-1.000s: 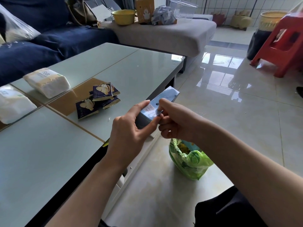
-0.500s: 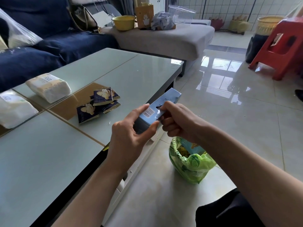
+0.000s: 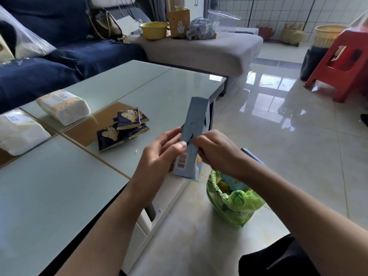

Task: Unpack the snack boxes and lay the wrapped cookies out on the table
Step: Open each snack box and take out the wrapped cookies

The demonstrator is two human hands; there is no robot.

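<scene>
A person seated at a glass-topped table [image 3: 59,188] holds a blue snack box [image 3: 194,134] upright in both hands, just off the table's near edge and above the tiled floor. The left hand [image 3: 159,156] grips the box's lower half, thumb pressed across the face above the barcode and fingers curled behind it. The right hand [image 3: 217,154] closes on the box's right edge, its fingers curled against the torn strip that runs up the side; how far the box has been opened cannot be told from this angle. On the table, well apart from the hands, a small heap of wrapped cookies [image 3: 124,126] in dark blue packets lies overlapping on a brown panel under the glass. Two packs of facial tissue [image 3: 63,106] rest farther left, one near the table's far edge and one at the frame's left border. Below the hands, a green plastic bag [image 3: 235,204] stands open on the floor beside the table, with printed packaging showing inside. A navy sofa [image 3: 59,62], a grey ottoman [image 3: 209,50] carrying a yellow bowl [image 3: 154,29], and a red plastic stool [image 3: 342,62] fill the background.
</scene>
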